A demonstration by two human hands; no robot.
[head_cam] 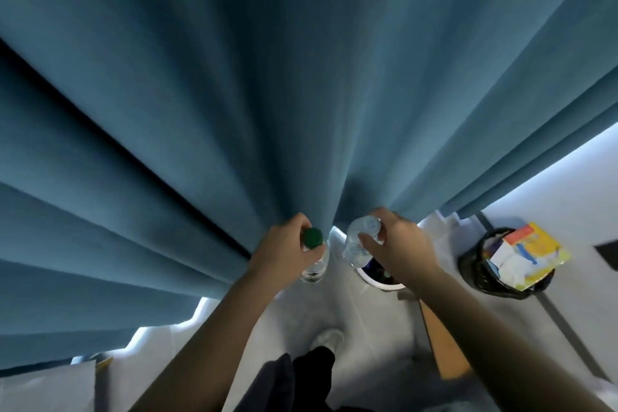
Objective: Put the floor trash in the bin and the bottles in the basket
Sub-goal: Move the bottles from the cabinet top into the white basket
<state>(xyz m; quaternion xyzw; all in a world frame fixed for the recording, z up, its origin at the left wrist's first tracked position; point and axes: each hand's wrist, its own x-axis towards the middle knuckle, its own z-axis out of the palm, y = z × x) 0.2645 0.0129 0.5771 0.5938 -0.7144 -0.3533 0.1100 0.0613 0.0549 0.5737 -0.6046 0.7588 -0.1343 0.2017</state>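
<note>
My left hand (284, 249) grips a clear bottle with a green cap (312, 237), held upright near the curtain's hem. My right hand (398, 247) holds a second clear plastic bottle (357, 241), tilted, just above a white round basket (381, 284) on the floor. Dark items show inside the basket, mostly hidden by my right hand. To the right stands a bin lined with a black bag (481, 264), stuffed with a yellow and white carton (525, 254).
A blue curtain (267, 94) fills most of the view right in front of me. The floor is white. A brown cardboard piece (441, 344) lies right of my foot (329, 339). A white wall runs along the right.
</note>
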